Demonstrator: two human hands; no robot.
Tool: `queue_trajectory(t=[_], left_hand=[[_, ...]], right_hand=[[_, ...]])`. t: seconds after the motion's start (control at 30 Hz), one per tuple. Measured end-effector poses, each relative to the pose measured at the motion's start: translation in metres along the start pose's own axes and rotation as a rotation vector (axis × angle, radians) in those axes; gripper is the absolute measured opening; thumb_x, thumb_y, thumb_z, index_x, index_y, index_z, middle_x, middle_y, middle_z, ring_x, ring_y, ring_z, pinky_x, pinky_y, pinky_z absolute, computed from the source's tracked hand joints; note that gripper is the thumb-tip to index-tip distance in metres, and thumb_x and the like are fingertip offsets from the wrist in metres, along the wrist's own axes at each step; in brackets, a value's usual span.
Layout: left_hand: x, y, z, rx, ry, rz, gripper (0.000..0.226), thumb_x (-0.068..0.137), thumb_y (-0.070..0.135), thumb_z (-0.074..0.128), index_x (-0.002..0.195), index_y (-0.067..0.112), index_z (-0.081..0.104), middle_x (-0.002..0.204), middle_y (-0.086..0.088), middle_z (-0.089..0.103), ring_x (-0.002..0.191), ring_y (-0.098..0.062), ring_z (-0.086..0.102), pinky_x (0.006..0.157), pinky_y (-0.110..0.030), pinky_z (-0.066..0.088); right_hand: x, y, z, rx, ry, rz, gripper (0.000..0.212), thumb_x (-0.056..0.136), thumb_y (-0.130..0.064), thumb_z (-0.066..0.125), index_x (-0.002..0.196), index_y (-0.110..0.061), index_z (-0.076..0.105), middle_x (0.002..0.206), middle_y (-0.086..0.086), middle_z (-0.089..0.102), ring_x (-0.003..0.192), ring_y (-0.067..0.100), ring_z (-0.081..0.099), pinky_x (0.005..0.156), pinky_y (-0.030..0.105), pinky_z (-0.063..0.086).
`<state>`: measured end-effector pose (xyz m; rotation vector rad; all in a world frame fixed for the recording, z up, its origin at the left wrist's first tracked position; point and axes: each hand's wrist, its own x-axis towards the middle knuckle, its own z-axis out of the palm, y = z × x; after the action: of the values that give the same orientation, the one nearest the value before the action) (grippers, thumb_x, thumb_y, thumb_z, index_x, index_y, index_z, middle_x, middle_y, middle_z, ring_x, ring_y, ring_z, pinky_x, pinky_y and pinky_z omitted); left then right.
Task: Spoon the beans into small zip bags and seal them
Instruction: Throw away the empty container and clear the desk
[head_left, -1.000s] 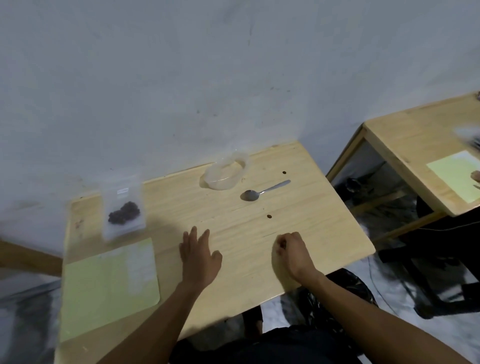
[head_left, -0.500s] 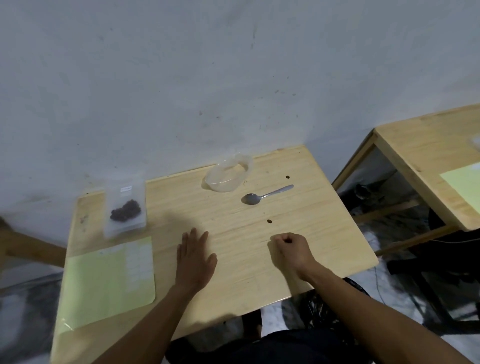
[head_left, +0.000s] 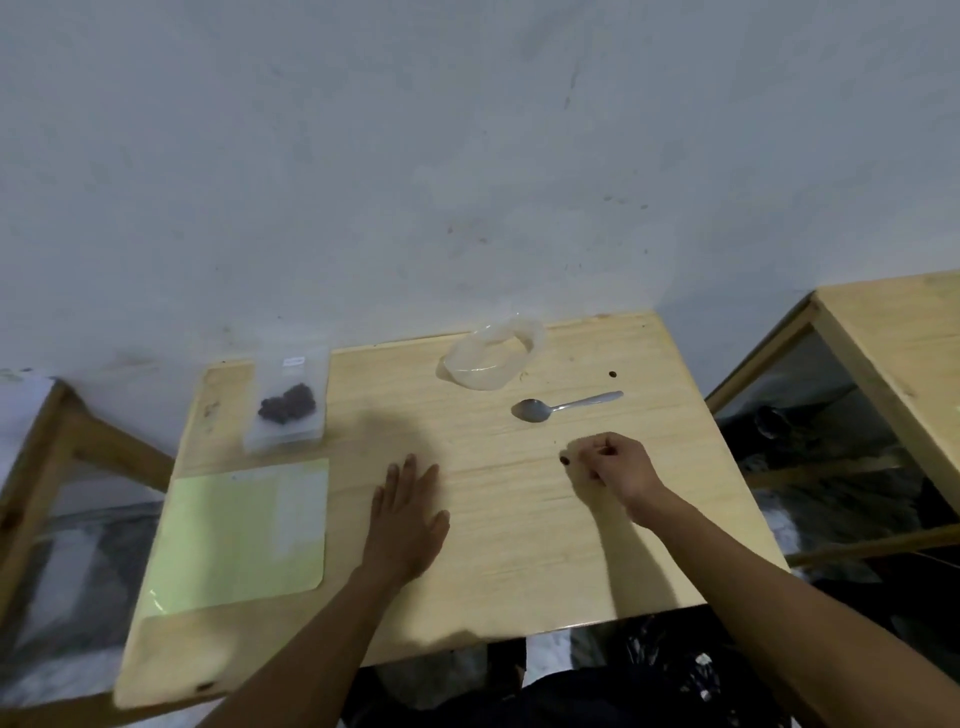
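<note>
Wooden table (head_left: 519, 561): one left hand (head_left: 408, 519) lay flat, fingers straight, holding nothing. One right hand (head_left: 615, 465) had curled fingers just beside a loose bean (head_left: 564, 459); grip unclear. One spoon (head_left: 563, 406) lay flat, handle pointing right. Second bean (head_left: 612, 373) beyond. One bean-filled zip bag (head_left: 287, 405) far left, one clear container (head_left: 491, 356) at the wall.

Wooden table (head_left: 483, 566) — spoon (head_left: 558, 408), bag (head_left: 287, 402)
</note>
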<state>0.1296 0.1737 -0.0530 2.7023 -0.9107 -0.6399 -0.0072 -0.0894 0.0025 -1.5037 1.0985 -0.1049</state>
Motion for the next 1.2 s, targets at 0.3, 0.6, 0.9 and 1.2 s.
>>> queue_trajectory(t=[0.3,0.6,0.9,1.2], left_hand=[[0.002,-0.001,-0.002,-0.006,-0.022,-0.02,0.071,0.098,0.044,0.043,0.156,0.03,0.005,0.163,0.0,-0.014,0.15,-0.021,-0.015,0.121,-0.04,-0.003],[-0.002,0.004,0.0,-0.057,0.028,-0.017,0.071,0.093,0.043,0.043,0.155,0.03,0.011,0.164,0.0,-0.008,0.151,-0.021,-0.012,0.121,-0.04,-0.004],[-0.002,0.003,0.001,-0.057,0.031,-0.034,0.071,0.095,0.042,0.046,0.155,0.033,0.009,0.164,0.003,-0.011,0.15,-0.017,-0.015,0.12,-0.038,-0.006],[-0.001,0.002,0.0,-0.05,0.024,-0.026,0.07,0.097,0.043,0.044,0.155,0.034,0.006,0.16,0.007,-0.018,0.148,-0.016,-0.019,0.118,-0.034,-0.011]], right_hand=[[0.023,0.003,0.017,-0.392,-0.049,-0.135,0.012,0.078,-0.015,0.076,0.084,-0.013,0.065,0.077,-0.005,0.065,0.069,0.005,0.058,0.055,0.006,0.039],[0.033,0.013,0.021,-0.371,-0.022,-0.152,0.014,0.089,-0.013,0.06,0.076,-0.012,0.065,0.074,-0.008,0.066,0.071,0.008,0.06,0.062,0.012,0.043],[0.08,-0.028,-0.018,0.102,0.14,0.006,0.021,0.091,-0.003,0.057,0.072,-0.009,0.06,0.07,0.012,0.059,0.06,0.02,0.05,0.063,0.032,0.045],[0.135,-0.052,-0.041,0.142,0.229,0.055,0.007,0.092,-0.014,0.06,0.088,-0.008,0.063,0.084,0.014,0.065,0.066,0.02,0.056,0.065,0.033,0.048]])
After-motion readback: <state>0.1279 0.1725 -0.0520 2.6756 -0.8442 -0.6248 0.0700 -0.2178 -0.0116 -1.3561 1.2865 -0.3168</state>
